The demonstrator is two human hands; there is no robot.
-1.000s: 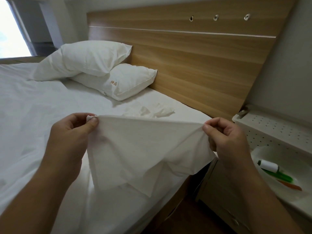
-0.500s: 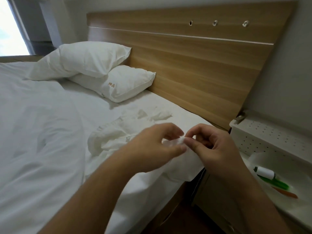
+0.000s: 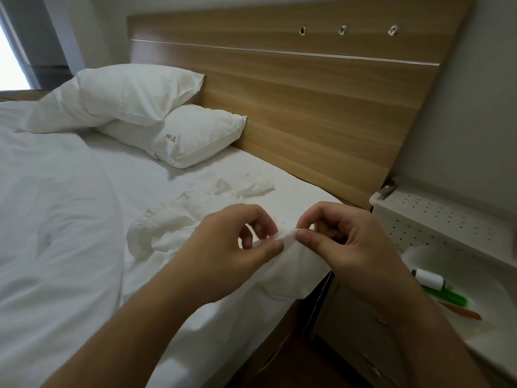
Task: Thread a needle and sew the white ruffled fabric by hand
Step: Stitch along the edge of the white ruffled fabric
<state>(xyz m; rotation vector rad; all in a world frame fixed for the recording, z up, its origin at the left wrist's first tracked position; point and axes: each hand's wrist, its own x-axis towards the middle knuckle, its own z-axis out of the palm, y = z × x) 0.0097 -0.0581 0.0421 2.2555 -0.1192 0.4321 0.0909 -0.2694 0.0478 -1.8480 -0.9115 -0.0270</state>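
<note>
Left hand [image 3: 223, 247] and right hand [image 3: 344, 245] each pinch one fold of white ruffled fabric [image 3: 291, 253], thumbs nearly touching. Fabric's remainder lies bunched on the bed sheet [image 3: 84, 219] at nine o'clock.

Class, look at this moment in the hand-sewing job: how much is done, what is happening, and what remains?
Done: nothing visibly sewn; no needle shows. In hand: the left hand and right hand pinch an edge of the white fabric at the bed edge. Left: threading and stitching; the white spool lies untouched in the tray.
</note>
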